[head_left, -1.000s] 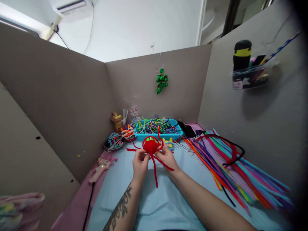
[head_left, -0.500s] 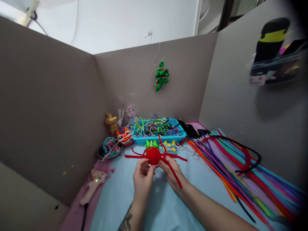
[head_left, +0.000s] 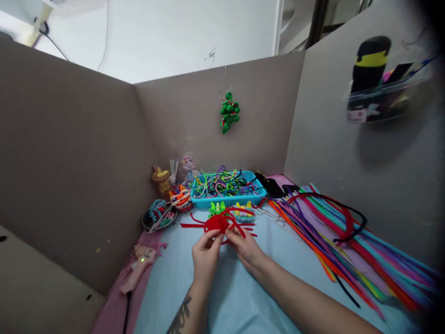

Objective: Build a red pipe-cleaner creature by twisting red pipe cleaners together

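Observation:
A red pipe-cleaner piece (head_left: 216,223), a round coiled middle with several loose strands sticking out to both sides, is held up above the light blue cloth. My left hand (head_left: 206,250) pinches its lower left edge between thumb and fingers. On the other side, my right hand (head_left: 245,246) grips it near the right of the coil, thumb and forefinger closed at the strands. Some strands curve up and over the right fingers. Just behind it stand a green figure (head_left: 217,208) and a yellow and blue figure (head_left: 244,212), both partly covered by the red strands.
A blue tray (head_left: 227,201) of tangled pipe-cleaner scraps stands at the back. Long coloured pipe cleaners (head_left: 333,236) lie along the right, near scissors (head_left: 273,215). A glue gun (head_left: 137,271) and a round dish (head_left: 158,227) are on the left. Grey panels (head_left: 194,120) enclose the table.
The red piece has turned and tipped in my hands; the strand hanging over my right wrist now curls up by the fingers. My right fingers have closed in. The view has shifted slightly.

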Demonstrator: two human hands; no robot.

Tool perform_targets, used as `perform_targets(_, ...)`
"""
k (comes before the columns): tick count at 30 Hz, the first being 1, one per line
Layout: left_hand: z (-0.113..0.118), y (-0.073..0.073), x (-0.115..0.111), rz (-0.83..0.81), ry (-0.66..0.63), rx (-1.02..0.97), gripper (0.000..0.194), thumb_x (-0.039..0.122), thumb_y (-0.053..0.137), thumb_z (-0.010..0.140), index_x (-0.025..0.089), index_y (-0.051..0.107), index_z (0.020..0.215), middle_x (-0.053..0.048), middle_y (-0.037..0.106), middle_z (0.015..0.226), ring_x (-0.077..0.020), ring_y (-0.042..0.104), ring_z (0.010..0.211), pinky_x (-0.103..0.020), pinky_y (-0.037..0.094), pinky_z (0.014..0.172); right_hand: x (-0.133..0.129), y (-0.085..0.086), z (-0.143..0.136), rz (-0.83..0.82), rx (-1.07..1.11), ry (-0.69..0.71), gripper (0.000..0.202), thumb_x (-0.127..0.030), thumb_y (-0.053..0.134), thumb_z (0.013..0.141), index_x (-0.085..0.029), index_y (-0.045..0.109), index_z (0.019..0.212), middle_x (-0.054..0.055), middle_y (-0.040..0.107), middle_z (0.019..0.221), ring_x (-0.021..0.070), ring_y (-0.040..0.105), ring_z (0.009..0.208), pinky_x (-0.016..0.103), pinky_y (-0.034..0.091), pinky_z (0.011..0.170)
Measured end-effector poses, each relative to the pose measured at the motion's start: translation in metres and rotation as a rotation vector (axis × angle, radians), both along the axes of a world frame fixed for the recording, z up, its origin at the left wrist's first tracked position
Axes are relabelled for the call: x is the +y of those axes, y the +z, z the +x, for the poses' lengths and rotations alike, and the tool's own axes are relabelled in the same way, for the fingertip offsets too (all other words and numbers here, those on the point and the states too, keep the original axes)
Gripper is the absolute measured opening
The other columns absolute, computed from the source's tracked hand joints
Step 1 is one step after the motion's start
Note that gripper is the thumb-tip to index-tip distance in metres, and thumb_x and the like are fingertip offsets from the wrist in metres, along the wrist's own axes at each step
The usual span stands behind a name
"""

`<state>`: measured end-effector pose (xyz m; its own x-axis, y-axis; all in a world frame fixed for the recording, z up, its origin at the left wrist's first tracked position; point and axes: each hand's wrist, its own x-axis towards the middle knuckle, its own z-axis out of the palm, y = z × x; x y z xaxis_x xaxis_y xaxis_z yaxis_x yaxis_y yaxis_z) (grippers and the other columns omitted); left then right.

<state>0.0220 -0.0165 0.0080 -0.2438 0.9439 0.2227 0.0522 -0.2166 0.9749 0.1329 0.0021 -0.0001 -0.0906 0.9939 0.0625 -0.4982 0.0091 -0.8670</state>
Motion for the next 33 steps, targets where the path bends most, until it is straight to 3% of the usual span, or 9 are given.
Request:
perform_targets(4, -0.004, 0.002, 0.007, 0.004, 0.025, -0.119, 0.034, 0.038, 0.071, 0.060, 0.013, 0.067, 0.084, 0.001, 0.061, 0.059, -0.0044, 0.040, 0.038, -0.018, 0.031, 0.036, 0.008, -0.007, 0.006, 0.018, -0.209, -0.075, 0.031, -0.047, 0.064, 0.068, -0.018, 0.053, 0.068, -0.003, 0.051, 0.060, 0.0113, 0.045, 0.055, 0.024, 0.035, 0.055)
perform_targets(6, -0.006, 0.001, 0.011, 0.000, 0.035, -0.178, 0.037, 0.038, 0.072, 0.058, 0.013, 0.066, 0.084, 0.001, 0.061, 0.060, -0.0037, 0.040, 0.038, -0.018, 0.030, 0.036, 0.014, -0.010, 0.013, 0.165, -0.364, -0.236, 0.025, -0.042, 0.060, 0.072, -0.018, 0.052, 0.070, -0.003, 0.049, 0.062, 0.0121, 0.045, 0.058, 0.025, 0.036, 0.057)
perform_targets(9, -0.007, 0.000, 0.015, -0.016, -0.002, -0.223, 0.041, 0.038, 0.075, 0.055, 0.012, 0.065, 0.084, 0.001, 0.061, 0.058, -0.0031, 0.038, 0.037, -0.018, 0.028, 0.035, 0.021, -0.009, 0.027, 0.406, -0.607, -0.472, 0.016, -0.028, 0.058, 0.072, -0.019, 0.057, 0.086, 0.002, 0.054, 0.082, 0.0153, 0.049, 0.069, 0.029, 0.041, 0.065)
perform_targets(12, -0.007, -0.001, 0.016, -0.047, -0.063, -0.229, 0.041, 0.037, 0.076, 0.052, 0.011, 0.065, 0.082, 0.002, 0.059, 0.055, -0.0028, 0.037, 0.035, -0.017, 0.026, 0.034, 0.027, -0.007, 0.038, 0.585, -0.794, -0.489, 0.027, -0.016, 0.050, 0.074, -0.021, 0.059, 0.099, 0.006, 0.055, 0.096, 0.0191, 0.053, 0.083, 0.033, 0.044, 0.073)
perform_targets(16, -0.007, -0.002, 0.017, -0.070, -0.106, -0.241, 0.040, 0.035, 0.077, 0.052, 0.011, 0.064, 0.082, 0.001, 0.060, 0.057, -0.0024, 0.037, 0.036, -0.017, 0.025, 0.034, 0.031, -0.006, 0.045, 0.669, -0.920, -0.453, 0.028, -0.009, 0.044, 0.072, -0.021, 0.064, 0.088, 0.005, 0.058, 0.088, 0.0199, 0.054, 0.088, 0.036, 0.043, 0.079)
perform_targets(24, -0.008, -0.001, 0.018, -0.117, -0.055, -0.228, 0.044, 0.034, 0.078, 0.048, 0.009, 0.065, 0.083, -0.001, 0.062, 0.058, -0.0026, 0.038, 0.036, -0.017, 0.027, 0.035, 0.028, 0.000, 0.041, 0.568, -0.755, -0.476, 0.019, -0.015, 0.048, 0.073, -0.020, 0.066, 0.075, 0.004, 0.065, 0.077, 0.0179, 0.059, 0.076, 0.031, 0.046, 0.071)
perform_targets(33, -0.009, -0.003, 0.019, -0.123, -0.056, -0.223, 0.042, 0.033, 0.077, 0.049, 0.009, 0.065, 0.082, -0.001, 0.061, 0.057, -0.0031, 0.039, 0.037, -0.017, 0.027, 0.035, 0.020, 0.000, 0.030, 0.485, -0.545, -0.309, 0.012, -0.024, 0.050, 0.076, -0.019, 0.061, 0.080, 0.002, 0.062, 0.072, 0.0155, 0.057, 0.065, 0.026, 0.046, 0.061)
